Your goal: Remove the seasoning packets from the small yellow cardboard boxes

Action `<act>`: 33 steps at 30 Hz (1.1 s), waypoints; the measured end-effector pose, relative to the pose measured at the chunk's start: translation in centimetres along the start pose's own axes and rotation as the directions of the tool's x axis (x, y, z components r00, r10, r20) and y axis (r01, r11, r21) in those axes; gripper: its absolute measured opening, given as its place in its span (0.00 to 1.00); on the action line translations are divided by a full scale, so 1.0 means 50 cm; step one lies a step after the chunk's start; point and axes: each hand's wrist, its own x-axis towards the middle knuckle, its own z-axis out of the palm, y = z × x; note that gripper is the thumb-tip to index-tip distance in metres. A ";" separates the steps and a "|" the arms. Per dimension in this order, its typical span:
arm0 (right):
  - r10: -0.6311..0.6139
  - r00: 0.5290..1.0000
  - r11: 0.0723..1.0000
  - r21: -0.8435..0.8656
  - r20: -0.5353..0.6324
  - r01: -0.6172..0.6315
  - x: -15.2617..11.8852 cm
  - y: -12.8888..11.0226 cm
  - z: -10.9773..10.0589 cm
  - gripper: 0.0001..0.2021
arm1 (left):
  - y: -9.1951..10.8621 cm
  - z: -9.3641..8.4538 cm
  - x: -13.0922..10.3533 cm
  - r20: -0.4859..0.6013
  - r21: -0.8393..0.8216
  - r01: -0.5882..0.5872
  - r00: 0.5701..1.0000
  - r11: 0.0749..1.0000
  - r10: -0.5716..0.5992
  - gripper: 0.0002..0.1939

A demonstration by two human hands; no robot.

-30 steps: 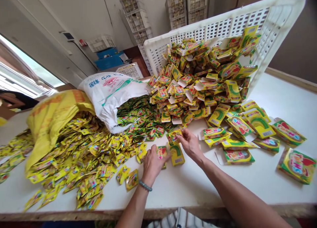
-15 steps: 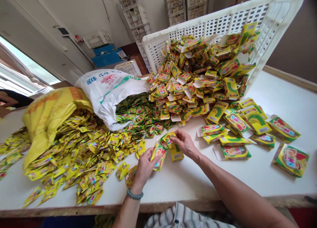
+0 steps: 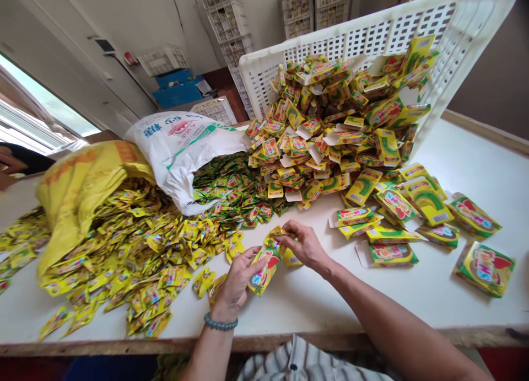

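My left hand (image 3: 241, 276), with a beaded bracelet at the wrist, holds a small yellow-green box (image 3: 265, 268) by its side. At the box's upper end, the fingers of my right hand (image 3: 303, 242) pinch a yellow packet (image 3: 278, 235). Whether the packet is partly inside the box cannot be made out. Another yellow box (image 3: 292, 258) lies on the white table just behind, partly covered. Yellow packets (image 3: 165, 248) spill from a yellow sack (image 3: 88, 177) on the left. Green packets (image 3: 231, 188) come out of a white sack (image 3: 185, 144).
A tipped white basket (image 3: 264, 75) spills a heap of open boxes (image 3: 322, 133) behind my hands. Several boxes (image 3: 394, 254) lie to the right, one closed box (image 3: 485, 268) farthest out. At the far left is another person's arm (image 3: 14, 163).
The box in my left hand has moved slightly down and toward me and shows more of its front. My right hand and the packet have shifted a little left, at the box's end.
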 end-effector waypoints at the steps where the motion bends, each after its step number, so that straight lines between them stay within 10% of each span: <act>1: 0.038 0.999 0.999 0.021 0.009 -0.038 0.000 0.001 0.001 0.10 | 0.000 0.001 0.000 -0.018 0.001 -0.013 1.000 1.000 0.013 0.24; 11: -0.176 0.984 0.947 -0.274 -0.014 0.166 0.005 -0.005 -0.020 0.11 | -0.009 -0.010 -0.005 -0.057 0.107 -0.102 0.992 0.989 0.109 0.24; 21: -0.095 0.995 0.976 -0.196 0.028 0.099 -0.008 -0.005 0.010 0.08 | -0.001 -0.011 -0.011 -0.017 0.229 -0.083 0.996 0.970 0.090 0.24; 33: -0.050 0.998 0.997 -0.068 -0.038 0.047 -0.013 0.002 0.028 0.14 | 0.000 0.018 -0.009 -0.156 0.006 -0.117 0.981 0.993 0.117 0.30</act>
